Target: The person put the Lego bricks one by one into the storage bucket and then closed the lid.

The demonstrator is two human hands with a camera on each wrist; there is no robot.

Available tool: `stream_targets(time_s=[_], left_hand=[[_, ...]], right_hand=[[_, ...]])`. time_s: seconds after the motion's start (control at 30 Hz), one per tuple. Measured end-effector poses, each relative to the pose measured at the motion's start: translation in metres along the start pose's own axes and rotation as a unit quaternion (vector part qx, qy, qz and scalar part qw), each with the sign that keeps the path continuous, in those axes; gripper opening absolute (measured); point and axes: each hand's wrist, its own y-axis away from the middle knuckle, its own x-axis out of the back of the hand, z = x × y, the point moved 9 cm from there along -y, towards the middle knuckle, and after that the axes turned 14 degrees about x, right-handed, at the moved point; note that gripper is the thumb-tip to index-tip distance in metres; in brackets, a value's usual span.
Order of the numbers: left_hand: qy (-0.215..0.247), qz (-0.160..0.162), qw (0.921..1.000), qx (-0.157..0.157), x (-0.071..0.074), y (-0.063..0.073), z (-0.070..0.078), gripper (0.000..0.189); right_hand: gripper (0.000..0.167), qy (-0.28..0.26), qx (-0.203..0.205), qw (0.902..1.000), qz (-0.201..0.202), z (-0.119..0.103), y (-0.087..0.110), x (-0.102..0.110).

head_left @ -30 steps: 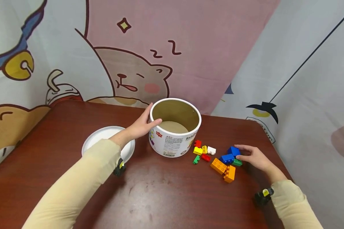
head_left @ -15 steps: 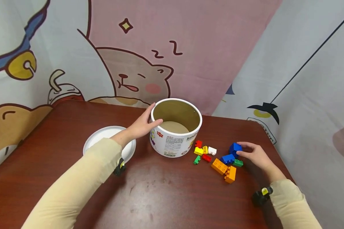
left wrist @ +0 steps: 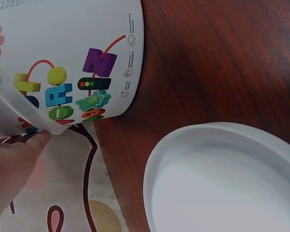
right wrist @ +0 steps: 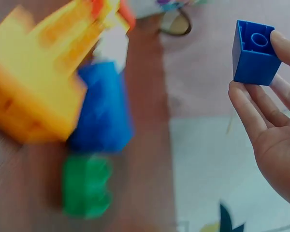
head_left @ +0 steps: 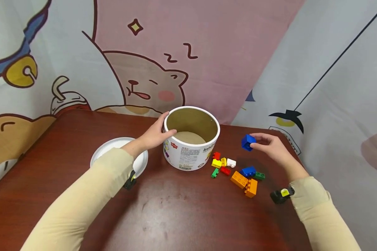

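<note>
My left hand (head_left: 152,135) holds the white toy-brick bucket (head_left: 188,158) at its left rim, thumb across the front edge and fingers along the far side. The bucket stands upright, its lid off. In the left wrist view, part of the hand (left wrist: 12,166) shows at the bucket's rim. My right hand (head_left: 271,148) pinches a blue building block (head_left: 248,142) between thumb and fingers, raised over the table. Its hollow underside shows in the right wrist view. Below lie another blue block (head_left: 248,171), a green block (head_left: 259,176) and orange blocks (head_left: 239,179).
The white round lid (head_left: 141,165) lies left of the bucket, partly under the left forearm. Small bricks sit by the bucket's right side: a yellow brick (head_left: 216,163), a white brick (head_left: 231,162), a red brick (head_left: 225,170) and others. A printed curtain (head_left: 213,52) hangs behind the table.
My right hand has lifted the blue block from the pile, upward and slightly to the left. The left hand has stayed at the bucket's rim.
</note>
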Motion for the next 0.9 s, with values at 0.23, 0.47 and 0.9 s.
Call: stream_targets(time_s=[0.23, 0.47, 0.9], left_hand=[[0.0, 0.004, 1.0, -0.002, 0.004, 0.001, 0.0, 0.08], [0.0, 0.014, 0.9999, 0.001, 0.006, 0.0, 0.0, 0.079], [-0.011, 0.017, 0.9998, -0.001, 0.0, 0.003, 0.003, 0.08]], right_hand=[[0.053, -0.054, 0.046, 0.9975, 0.002, -0.063, -0.034, -0.001], [0.046, -0.11, 0.099, 0.9889, 0.004, -0.119, -0.064, -0.015], [0.043, -0.068, 0.113, 0.9888, -0.069, -0.157, -0.094, -0.081]])
